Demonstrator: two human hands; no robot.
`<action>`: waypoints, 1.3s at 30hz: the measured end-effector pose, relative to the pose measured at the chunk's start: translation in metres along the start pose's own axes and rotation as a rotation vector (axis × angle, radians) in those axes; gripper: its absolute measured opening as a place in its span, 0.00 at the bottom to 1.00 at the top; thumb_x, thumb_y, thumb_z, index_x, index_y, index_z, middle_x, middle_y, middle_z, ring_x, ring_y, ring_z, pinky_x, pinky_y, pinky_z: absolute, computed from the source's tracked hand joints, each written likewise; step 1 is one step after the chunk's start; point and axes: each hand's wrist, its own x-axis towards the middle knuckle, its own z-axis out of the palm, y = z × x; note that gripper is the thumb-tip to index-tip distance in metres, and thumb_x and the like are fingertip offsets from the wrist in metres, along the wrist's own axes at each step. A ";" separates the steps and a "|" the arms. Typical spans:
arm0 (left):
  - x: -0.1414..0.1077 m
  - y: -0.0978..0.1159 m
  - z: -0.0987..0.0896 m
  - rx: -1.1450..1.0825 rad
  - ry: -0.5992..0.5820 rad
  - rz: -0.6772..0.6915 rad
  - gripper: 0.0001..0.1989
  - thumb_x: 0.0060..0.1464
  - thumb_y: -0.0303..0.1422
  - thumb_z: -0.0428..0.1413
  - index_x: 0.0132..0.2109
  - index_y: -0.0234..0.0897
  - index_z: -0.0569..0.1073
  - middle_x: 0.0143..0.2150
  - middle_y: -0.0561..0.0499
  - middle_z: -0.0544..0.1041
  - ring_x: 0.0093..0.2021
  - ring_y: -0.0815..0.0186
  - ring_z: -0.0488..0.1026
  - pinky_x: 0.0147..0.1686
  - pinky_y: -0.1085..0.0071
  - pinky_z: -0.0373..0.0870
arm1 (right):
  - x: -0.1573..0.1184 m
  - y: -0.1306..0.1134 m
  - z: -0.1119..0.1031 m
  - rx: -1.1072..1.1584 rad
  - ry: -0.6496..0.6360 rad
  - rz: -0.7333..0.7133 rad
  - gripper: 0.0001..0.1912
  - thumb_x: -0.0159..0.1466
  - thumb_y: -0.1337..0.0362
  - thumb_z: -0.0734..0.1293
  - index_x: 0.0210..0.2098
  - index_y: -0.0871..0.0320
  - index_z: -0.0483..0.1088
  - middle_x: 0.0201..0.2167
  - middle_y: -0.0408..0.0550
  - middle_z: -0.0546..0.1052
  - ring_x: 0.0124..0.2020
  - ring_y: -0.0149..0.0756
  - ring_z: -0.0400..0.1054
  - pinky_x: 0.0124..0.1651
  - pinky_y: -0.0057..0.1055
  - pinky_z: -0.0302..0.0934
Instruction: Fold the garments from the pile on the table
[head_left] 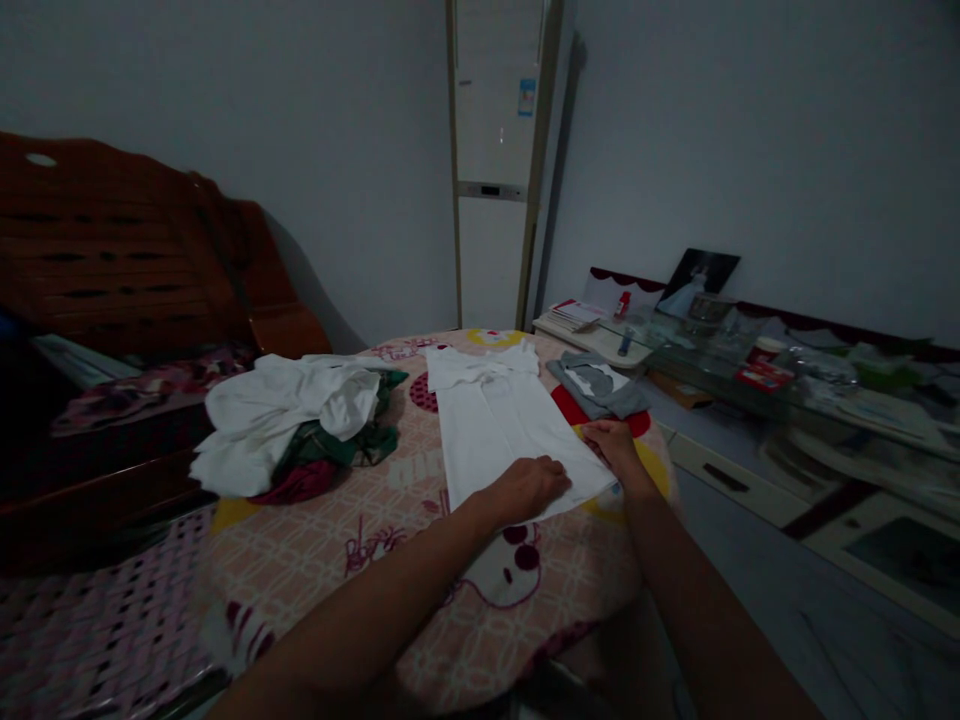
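Note:
A white T-shirt [487, 420] lies spread on the patterned cloth of the round table, its sleeves folded inward across the far end. My left hand [529, 485] rests on the near part of the shirt, fingers curled down onto the fabric and partly hidden by the hand. At the shirt's right edge, my right hand [613, 445] has its fingers closed on the cloth. Just beyond the right hand sits a folded grey garment [600, 388] with a white print.
A heap of white, green and dark red clothes [292, 420] lies on the table's left side. A wooden bench [112, 240] stands left, beside a woven pink seat [97, 610]. On the right is a glass-topped cabinet [705, 360] with clutter. A tall white air conditioner [491, 240] fills the corner.

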 end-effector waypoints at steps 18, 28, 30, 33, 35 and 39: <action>-0.011 -0.012 0.010 -0.095 0.090 0.010 0.09 0.60 0.30 0.52 0.46 0.39 0.76 0.45 0.50 0.79 0.45 0.64 0.74 0.41 0.72 0.69 | 0.000 0.008 -0.013 -0.391 -0.147 -0.183 0.17 0.52 0.53 0.69 0.16 0.58 0.66 0.12 0.38 0.64 0.15 0.26 0.56 0.18 0.24 0.46; -0.009 -0.012 0.011 -0.149 0.099 0.023 0.11 0.63 0.31 0.50 0.45 0.39 0.77 0.46 0.49 0.80 0.46 0.65 0.75 0.43 0.72 0.69 | -0.013 0.009 -0.026 -0.270 -0.174 -0.100 0.09 0.48 0.58 0.69 0.22 0.59 0.70 0.13 0.38 0.66 0.15 0.28 0.56 0.20 0.25 0.48; -0.008 -0.013 0.013 -0.168 0.104 0.027 0.11 0.63 0.31 0.50 0.45 0.39 0.77 0.47 0.49 0.80 0.47 0.65 0.75 0.45 0.72 0.70 | -0.013 0.012 -0.029 -0.250 -0.106 -0.061 0.09 0.48 0.58 0.68 0.22 0.58 0.68 0.11 0.37 0.64 0.13 0.28 0.54 0.19 0.26 0.47; -0.007 -0.014 0.015 -0.192 0.108 0.034 0.11 0.63 0.30 0.50 0.45 0.39 0.78 0.48 0.50 0.80 0.48 0.64 0.74 0.46 0.71 0.70 | -0.014 0.011 -0.030 -0.380 -0.055 -0.141 0.06 0.45 0.64 0.68 0.23 0.59 0.71 0.17 0.41 0.71 0.19 0.31 0.62 0.23 0.26 0.53; -0.007 -0.015 0.016 -0.197 0.107 0.029 0.11 0.62 0.30 0.51 0.44 0.39 0.78 0.48 0.50 0.80 0.48 0.64 0.75 0.46 0.71 0.70 | -0.014 0.007 -0.029 -0.482 -0.103 -0.192 0.08 0.44 0.66 0.69 0.26 0.61 0.74 0.23 0.44 0.76 0.25 0.33 0.67 0.27 0.26 0.56; -0.008 -0.015 0.016 -0.204 0.112 0.025 0.11 0.61 0.29 0.51 0.43 0.40 0.79 0.46 0.50 0.81 0.48 0.64 0.75 0.46 0.71 0.70 | -0.013 -0.002 -0.029 -0.630 -0.196 -0.182 0.15 0.43 0.72 0.69 0.32 0.62 0.77 0.25 0.45 0.77 0.27 0.34 0.70 0.29 0.25 0.59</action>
